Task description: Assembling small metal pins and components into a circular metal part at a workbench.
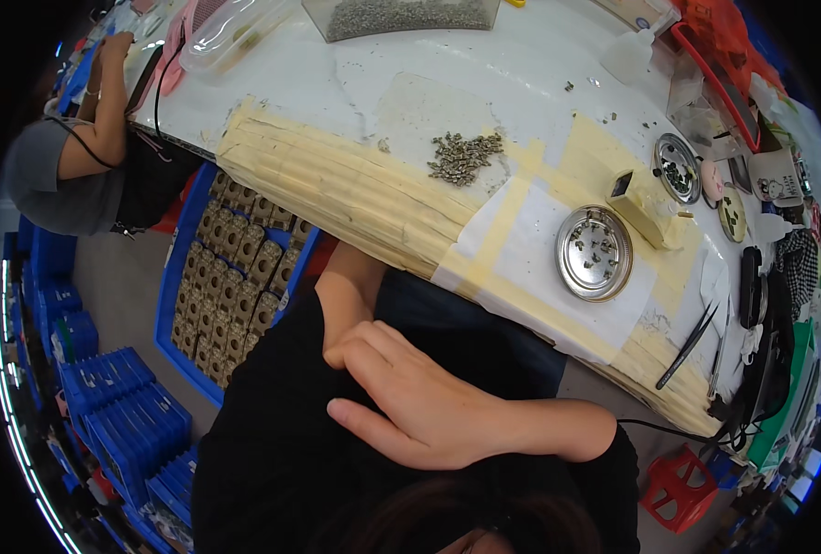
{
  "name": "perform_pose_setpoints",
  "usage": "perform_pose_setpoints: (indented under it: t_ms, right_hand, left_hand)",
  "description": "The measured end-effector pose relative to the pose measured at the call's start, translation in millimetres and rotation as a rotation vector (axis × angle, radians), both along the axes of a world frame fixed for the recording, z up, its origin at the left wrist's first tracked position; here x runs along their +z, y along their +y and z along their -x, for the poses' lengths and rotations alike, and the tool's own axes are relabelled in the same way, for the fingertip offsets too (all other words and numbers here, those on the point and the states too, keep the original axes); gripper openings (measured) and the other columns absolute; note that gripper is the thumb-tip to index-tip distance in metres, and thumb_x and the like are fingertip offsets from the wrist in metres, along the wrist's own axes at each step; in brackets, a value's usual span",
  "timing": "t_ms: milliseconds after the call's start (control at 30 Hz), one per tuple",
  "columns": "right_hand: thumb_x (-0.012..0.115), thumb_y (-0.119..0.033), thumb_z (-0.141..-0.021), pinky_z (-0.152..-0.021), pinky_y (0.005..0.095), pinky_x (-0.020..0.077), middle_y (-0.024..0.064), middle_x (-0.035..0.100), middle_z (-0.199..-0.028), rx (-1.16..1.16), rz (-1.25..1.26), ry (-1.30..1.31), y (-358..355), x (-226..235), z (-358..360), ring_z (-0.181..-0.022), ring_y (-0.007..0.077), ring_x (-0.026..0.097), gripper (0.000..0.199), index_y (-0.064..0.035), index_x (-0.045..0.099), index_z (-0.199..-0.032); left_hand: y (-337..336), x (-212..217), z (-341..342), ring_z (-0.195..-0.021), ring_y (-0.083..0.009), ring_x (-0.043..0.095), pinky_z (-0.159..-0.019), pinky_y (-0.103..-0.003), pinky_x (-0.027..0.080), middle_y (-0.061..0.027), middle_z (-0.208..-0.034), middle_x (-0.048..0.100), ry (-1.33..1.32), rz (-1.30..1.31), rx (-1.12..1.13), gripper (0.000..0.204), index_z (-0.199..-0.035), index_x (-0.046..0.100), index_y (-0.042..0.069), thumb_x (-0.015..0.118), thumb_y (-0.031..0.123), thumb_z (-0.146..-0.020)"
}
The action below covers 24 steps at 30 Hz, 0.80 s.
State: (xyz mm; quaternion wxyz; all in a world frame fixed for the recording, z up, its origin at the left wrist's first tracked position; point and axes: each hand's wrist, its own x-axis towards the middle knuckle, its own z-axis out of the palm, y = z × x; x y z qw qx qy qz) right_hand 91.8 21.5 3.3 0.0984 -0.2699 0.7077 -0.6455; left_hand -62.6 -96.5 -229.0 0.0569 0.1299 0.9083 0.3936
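My right hand (410, 392) lies across my body, its bent fingers resting over my left forearm (350, 282) and its thumb apart. The left forearm passes beneath the table edge, which hides my left hand. On the table in front lies a heap of small metal parts (466, 157). To its right, a round metal dish (572, 277) holds several small parts. Beside the dish stands a block wrapped in pale yellow tape (655, 212). Dark tweezers (687, 346) lie farther right on the table, near its front edge.
A blue crate (181, 346) of tan blocks with round holes sits left, below the table. Behind, a clear bin (336, 28) holds many tiny parts. Another metal dish (673, 145) stands at right. Blue trays (138, 415) and a red stool (678, 489) stand lower. A co-worker (87, 166) sits at left.
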Motion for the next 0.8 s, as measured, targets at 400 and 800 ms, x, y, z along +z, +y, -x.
perform_pose_setpoints:
  t_ms: [400, 800]
  right_hand:
    - [0.051, -0.028, -0.102, -0.096, 0.0412, 0.0397, 0.0197, 0.046, -0.11, -0.181, -0.304, -0.038, -12.0, -37.2, 23.4, -0.105, 0.0346, 0.045, 0.038, 0.005, 0.046, -0.121]
    - [0.051, -0.033, -0.103, -0.098, 0.039, 0.0419, 0.0189, 0.048, -0.117, -0.184, -0.245, -0.212, 3.0, -45.7, 13.6, -0.11, 0.0321, 0.051, 0.041, 0.0026, 0.047, -0.122]
  left_hand:
    - [-5.3, -1.1, -4.0, -0.111, -0.0376, 0.059, -0.096, -0.046, 0.047, -0.0239, -0.118, 0.062, -0.01, 0.007, 0.002, 0.031, -0.12, 0.062, 0.002, 0.063, 0.013, -0.092]
    - [-6.5, 3.2, -9.1, -0.113, -0.0383, 0.058, -0.097, -0.046, 0.046, -0.0243, -0.12, 0.061, 0.002, 0.014, 0.002, 0.031, -0.121, 0.061, 0.002, 0.063, 0.013, -0.092]
